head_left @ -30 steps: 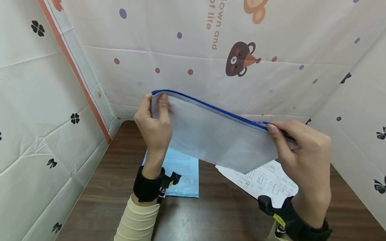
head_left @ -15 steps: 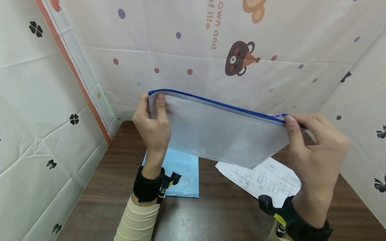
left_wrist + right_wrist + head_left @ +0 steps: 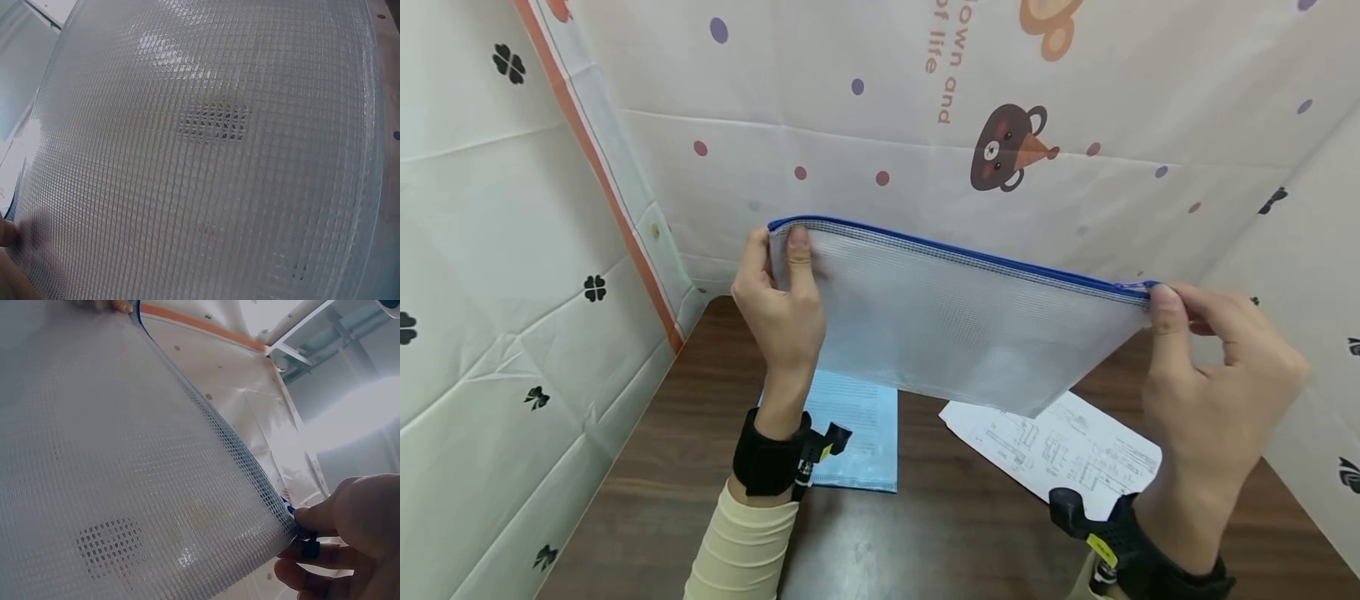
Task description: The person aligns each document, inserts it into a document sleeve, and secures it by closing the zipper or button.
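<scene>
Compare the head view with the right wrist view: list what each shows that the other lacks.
Only the head view shows the dark wooden table, the blue printed sheet, the white sheet of line drawings and the whole left hand gripping one corner.

Only the right wrist view shows the small dark zipper pull pinched in the right hand.

Both show the translucent mesh zip pouch with blue edging held up by both hands.

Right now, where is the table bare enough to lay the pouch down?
Bare wood lies along the near edge of the table and between the blue sheet and the drawing. Under the pouch, papers crowd it.
</scene>
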